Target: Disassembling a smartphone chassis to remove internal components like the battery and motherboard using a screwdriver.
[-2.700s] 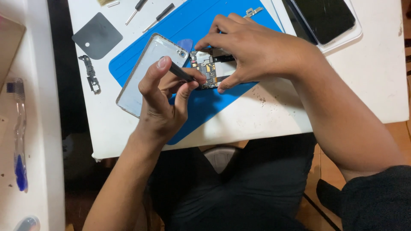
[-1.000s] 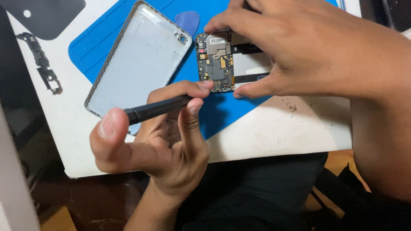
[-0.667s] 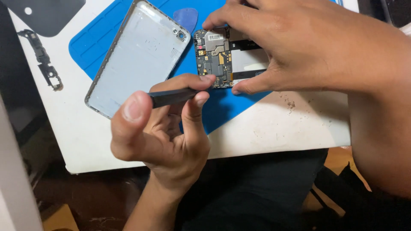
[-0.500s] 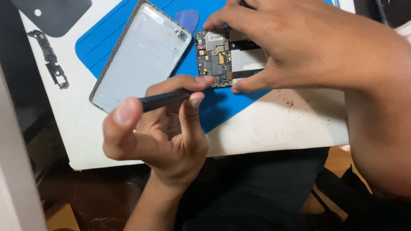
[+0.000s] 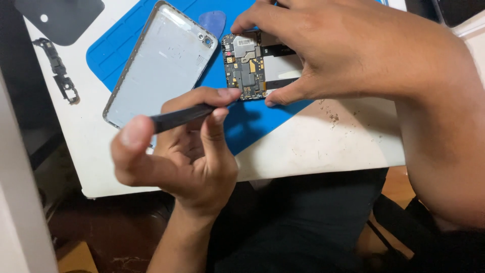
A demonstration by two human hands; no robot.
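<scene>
From the head view we see our left hand (image 5: pixel 177 151) gripping a dark spudger (image 5: pixel 184 115) — tip near the circuit board (image 5: pixel 245 65) — while our right hand (image 5: pixel 348 50) pinches the opened phone (image 5: pixel 268 65) on the blue mat (image 5: pixel 252 121) (silver back cover (image 5: pixel 161 65) beside it) on the desk (image 5: pixel 328 146).

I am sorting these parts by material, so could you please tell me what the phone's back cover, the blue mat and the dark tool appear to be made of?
The back cover looks like matte silvery metal, with a brighter rim, though painted plastic is possible. The blue mat seems soft rubber or silicone: flat, dull, no glare. The dark tool in the left hand looks like black plastic or dull metal; its blur leaves that open.
</scene>
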